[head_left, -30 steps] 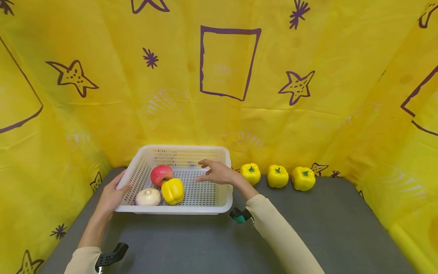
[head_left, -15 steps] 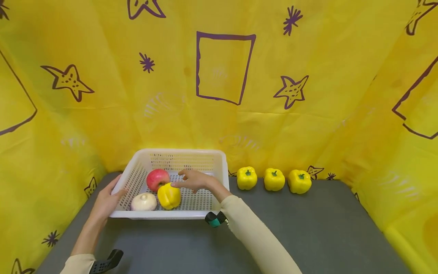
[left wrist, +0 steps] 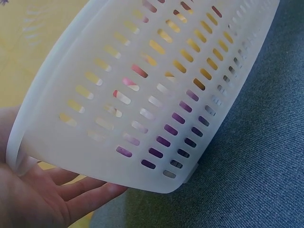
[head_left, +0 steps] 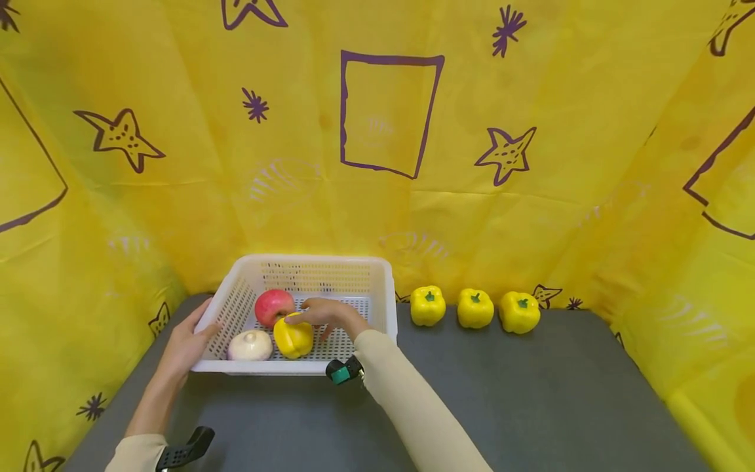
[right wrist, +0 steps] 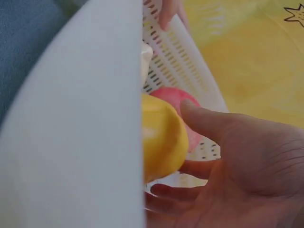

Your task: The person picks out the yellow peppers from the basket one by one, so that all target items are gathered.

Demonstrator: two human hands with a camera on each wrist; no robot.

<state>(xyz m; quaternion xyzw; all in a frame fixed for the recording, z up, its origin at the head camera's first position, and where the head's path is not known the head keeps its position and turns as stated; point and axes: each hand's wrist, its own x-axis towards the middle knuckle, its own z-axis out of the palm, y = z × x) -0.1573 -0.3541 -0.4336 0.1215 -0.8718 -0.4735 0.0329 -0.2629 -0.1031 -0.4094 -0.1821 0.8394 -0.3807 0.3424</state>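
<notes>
My left hand (head_left: 184,344) grips the left rim of a white plastic basket (head_left: 386,308), thumb over the rim; the left wrist view shows its fingers under the basket's outer side (left wrist: 109,118). In the basket lie a red apple (head_left: 273,305), a white-and-purple turnip-like vegetable (head_left: 250,345) and a yellow bell pepper (head_left: 293,339). My right hand (head_left: 333,314) reaches into the basket around this pepper, thumb over its top and fingers spread beside its right side. In the right wrist view, a finger is right at the pepper's edge (right wrist: 164,140); the basket wall hides part of it.
Three more yellow bell peppers, the left (head_left: 427,306), the middle (head_left: 474,309) and the right (head_left: 519,313), stand in a row right of the basket on the dark grey table (head_left: 531,393). A yellow patterned cloth (head_left: 377,216) encloses the back and sides.
My right hand has moved left and down from the basket's right part to the yellow bell pepper inside. My left hand stays on the rim. The head view has shifted slightly.
</notes>
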